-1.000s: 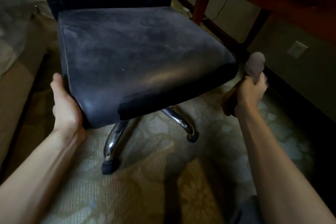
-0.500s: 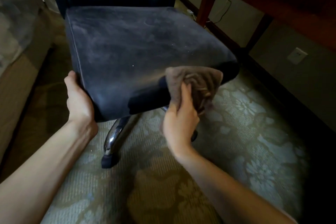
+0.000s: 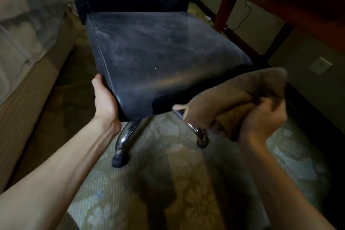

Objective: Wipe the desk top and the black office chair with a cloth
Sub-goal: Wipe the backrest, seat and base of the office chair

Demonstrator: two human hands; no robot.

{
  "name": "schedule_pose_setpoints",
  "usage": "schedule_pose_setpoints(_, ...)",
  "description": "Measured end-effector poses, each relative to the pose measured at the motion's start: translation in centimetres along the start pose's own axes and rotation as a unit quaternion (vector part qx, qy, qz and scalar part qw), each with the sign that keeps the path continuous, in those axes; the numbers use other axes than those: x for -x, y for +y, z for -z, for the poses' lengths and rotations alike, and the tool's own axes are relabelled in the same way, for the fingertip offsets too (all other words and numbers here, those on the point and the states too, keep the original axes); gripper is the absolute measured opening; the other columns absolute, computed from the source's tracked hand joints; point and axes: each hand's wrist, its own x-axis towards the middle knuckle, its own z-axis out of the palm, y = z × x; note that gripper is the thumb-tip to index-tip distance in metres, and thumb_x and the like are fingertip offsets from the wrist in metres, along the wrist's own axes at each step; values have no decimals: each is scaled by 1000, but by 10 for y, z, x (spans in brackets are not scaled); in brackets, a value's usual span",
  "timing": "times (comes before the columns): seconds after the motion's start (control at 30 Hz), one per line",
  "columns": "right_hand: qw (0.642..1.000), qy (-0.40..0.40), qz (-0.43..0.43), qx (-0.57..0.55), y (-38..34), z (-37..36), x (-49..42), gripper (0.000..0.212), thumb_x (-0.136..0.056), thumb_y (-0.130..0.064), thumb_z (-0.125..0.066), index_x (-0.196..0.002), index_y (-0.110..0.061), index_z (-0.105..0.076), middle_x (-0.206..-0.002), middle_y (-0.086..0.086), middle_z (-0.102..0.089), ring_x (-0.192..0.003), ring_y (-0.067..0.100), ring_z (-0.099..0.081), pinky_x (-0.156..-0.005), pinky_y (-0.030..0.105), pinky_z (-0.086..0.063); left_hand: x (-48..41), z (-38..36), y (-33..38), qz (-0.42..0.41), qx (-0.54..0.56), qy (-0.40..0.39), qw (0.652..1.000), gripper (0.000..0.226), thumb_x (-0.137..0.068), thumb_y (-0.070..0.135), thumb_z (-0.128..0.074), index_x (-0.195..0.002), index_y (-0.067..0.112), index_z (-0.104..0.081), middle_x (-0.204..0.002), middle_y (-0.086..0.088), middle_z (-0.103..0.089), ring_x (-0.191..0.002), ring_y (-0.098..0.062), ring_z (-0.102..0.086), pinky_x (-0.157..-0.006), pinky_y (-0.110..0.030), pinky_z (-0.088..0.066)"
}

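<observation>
Patterned carpet (image 3: 168, 183) underfoot, dim room: right hand (image 3: 261, 117) bunches the brown cloth (image 3: 233, 93) just off the chair (image 3: 158, 52) seat's front edge, and left hand (image 3: 104, 99) grips the seat's near corner. Seat looks dusty and streaky, so I'd guess mid-wipe. Desk (image 3: 308, 5) top is out of view, can't tell.

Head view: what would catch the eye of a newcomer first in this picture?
The wide black fabric office chair seat fills the centre, dusty grey in patches. By its front right corner the right hand grips a bunched brown cloth, while the left hand holds the seat's front left corner.
</observation>
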Motion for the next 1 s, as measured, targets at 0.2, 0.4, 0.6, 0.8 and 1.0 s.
schedule_pose_setpoints(0.2, 992, -102, -41, 59, 37, -12, -43, 36, -95, -12, -63, -129, -20, -55, -100, -11, -59, -82, -5, -59, -60, 3, -45, 21, -7, -12, 30, -3, -13, 999, 66, -99, 70, -31, -137, 26, -63, -126, -2, -73, -110, -26, -70, -89, -38, -58)
schedule_pose_setpoints(0.4, 974, -158, -127, 101, 74, -64, -37, 56, -104, -38, -53, -153, -12, -43, -152, 11, -46, -140, 29, -46, -114, 39, -41, 32, -15, -25, 70, 20, -102, 992, 72, -98, 73, -30, -144, 26, -58, -137, -4, -67, -124, -29, -64, -115, -48, -44)
schedule_pose_setpoints(0.6, 963, -245, -91, 70, 72, -75, -32, 61, -100, -33, -49, -159, -27, -35, -159, 4, -36, -145, 21, -38, -124, 37, -27, 31, -17, -34, 114, -38, -169, 978, 61, -101, 72, -27, -121, 28, -64, -110, 4, -75, -113, -20, -68, -113, -46, -45)
schedule_pose_setpoints(0.8, 950, -290, -43, 104, 39, -48, 16, 45, -105, -26, -47, -147, -42, -45, -131, -16, -53, -107, -16, -51, -93, 9, -40, 35, -33, -44, 194, 14, -194, 962, 61, -100, 73, -24, -112, 26, -61, -123, 2, -71, -119, -22, -65, -106, -45, -49)
schedule_pose_setpoints(1.0, 955, -282, -4, 91, -3, -23, 125, 43, -92, -31, -49, -117, -65, -54, -160, -10, -40, -150, 12, -32, -125, 43, -27, 62, -55, -55, 240, 89, -234, 938, 71, -101, 70, -24, -118, 14, -66, -130, -14, -70, -127, -27, -62, -120, -44, -37)
